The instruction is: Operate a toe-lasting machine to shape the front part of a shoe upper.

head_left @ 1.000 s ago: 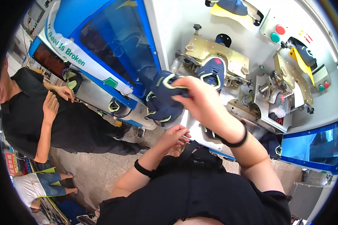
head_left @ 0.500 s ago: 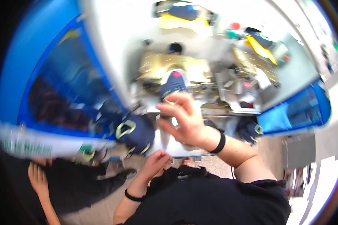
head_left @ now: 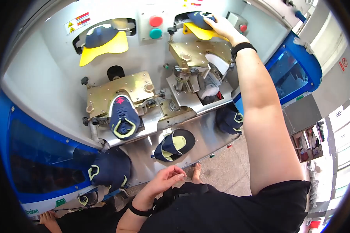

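My right hand (head_left: 221,28) reaches to the far right with its fingers closed on a dark blue rounded piece (head_left: 198,18), seemingly a shoe upper, above a yellow brim-like flap (head_left: 201,32). Its thumb is hidden. My left hand (head_left: 168,180) hovers before the metal shelf, empty, its fingers loosely bent and apart. Just beyond it, a navy shoe upper (head_left: 176,143) with a lime lining lies on the shelf. Another navy upper (head_left: 123,116), laced and red-marked at the toe, sits toe-inward at the left brass-coloured clamp plate (head_left: 122,88).
A second dark blue piece (head_left: 101,37) with a yellow flap fills the left wall opening. Red (head_left: 156,21) and green (head_left: 155,33) buttons stand between the openings. Stacked navy uppers (head_left: 112,167) hang at the left; more uppers (head_left: 228,120) lie right. Another person's hand (head_left: 48,218) shows lower left.
My right hand has gone from before the laced upper to the far right station, onto the dark blue piece. My view has shifted. The left hand stays low, its fingers looser.
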The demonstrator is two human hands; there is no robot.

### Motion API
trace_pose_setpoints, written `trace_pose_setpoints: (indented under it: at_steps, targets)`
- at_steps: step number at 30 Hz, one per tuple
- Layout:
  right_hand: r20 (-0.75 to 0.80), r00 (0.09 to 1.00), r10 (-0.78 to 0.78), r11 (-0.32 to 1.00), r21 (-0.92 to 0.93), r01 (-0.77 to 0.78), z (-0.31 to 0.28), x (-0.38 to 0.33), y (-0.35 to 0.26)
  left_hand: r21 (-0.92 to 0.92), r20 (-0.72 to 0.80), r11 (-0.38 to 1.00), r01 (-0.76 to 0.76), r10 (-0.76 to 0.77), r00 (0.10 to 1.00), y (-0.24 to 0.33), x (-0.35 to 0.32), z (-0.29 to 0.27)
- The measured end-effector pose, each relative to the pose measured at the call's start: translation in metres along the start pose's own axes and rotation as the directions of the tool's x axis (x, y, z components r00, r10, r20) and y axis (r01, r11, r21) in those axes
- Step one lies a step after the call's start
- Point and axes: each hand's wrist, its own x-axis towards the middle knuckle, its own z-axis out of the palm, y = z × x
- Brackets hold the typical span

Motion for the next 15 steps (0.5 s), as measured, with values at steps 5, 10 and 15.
trace_pose_setpoints:
  at_steps: [5,10,15]
  targets:
    - [-0.275,0.96,-0.042,0.991,0.11,0.074,0.005,-0.094,-0.032,-0.071,-0.179,0.995,-0.071,0.057,0.982,-0.002,0.049,0.025]
    - [-0.436,0.883,-0.175,0.963,0.11,0.245,-0.002,-0.268,-0.04,-0.022,-0.42,0.987,-0.157,0.134,0.898,0.023,0.123,0.055]
    - [-0.262,0.96,-0.096,0.946,0.277,0.17,0.018,-0.333,-0.024,-0.309,-0.46,0.885,-0.348,0.182,0.869,0.066,0.214,0.088]
